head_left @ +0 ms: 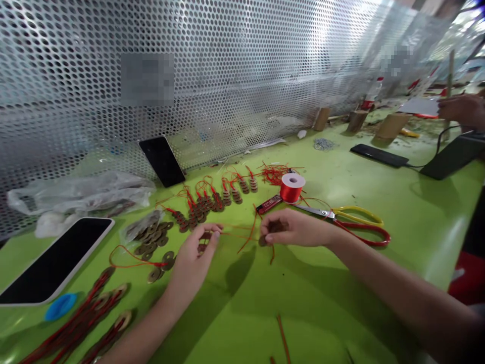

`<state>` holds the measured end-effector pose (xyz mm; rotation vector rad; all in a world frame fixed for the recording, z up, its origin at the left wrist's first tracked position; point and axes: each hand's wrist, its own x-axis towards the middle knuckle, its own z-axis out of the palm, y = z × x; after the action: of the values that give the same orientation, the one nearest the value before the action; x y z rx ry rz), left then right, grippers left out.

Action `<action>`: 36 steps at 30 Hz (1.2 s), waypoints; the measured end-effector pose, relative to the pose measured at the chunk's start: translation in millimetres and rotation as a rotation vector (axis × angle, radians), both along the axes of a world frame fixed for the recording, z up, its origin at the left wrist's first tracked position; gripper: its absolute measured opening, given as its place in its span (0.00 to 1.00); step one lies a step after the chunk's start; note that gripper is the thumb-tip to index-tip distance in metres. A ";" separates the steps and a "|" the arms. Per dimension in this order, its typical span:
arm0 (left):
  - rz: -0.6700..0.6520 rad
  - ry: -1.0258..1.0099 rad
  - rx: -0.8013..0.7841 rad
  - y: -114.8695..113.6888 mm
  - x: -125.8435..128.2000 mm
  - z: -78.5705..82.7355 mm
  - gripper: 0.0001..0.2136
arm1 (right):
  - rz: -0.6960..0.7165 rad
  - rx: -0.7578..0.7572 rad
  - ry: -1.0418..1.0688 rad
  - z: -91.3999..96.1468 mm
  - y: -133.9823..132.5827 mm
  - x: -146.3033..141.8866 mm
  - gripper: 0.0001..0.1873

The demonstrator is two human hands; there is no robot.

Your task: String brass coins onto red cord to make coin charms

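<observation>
Spanning mid-frame, the red cord [238,235] has its long axis running left to right, presumably held taut for control: the left hand [195,255] pinches it, while the right hand's [291,227] grip clasps a coin [262,240]. Right of center, the spool [291,189] likely stands upright for access.

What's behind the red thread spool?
Behind the spool, mostly to its left, a tangle of red cords shows. The spool hides whatever lies directly behind it.
</observation>
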<state>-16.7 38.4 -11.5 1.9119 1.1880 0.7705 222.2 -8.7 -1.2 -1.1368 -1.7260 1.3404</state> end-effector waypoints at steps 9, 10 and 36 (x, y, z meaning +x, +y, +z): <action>0.095 -0.092 0.122 8.1 -11.3 0.5 0.11 | 0.016 -0.134 0.383 10.2 9.7 44.3 0.05; 0.123 -0.091 0.144 8.0 -14.3 3.0 0.11 | 0.017 -0.145 0.381 8.8 10.3 47.1 0.05; 0.754 0.541 0.212 -108.1 -159.5 23.5 0.10 | -0.296 -0.150 0.146 4.5 -22.9 130.6 0.15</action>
<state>-176.2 -69.7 12.0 1.8894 2.3162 0.7894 352.8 -31.7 3.3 -1.2865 -1.3127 1.3462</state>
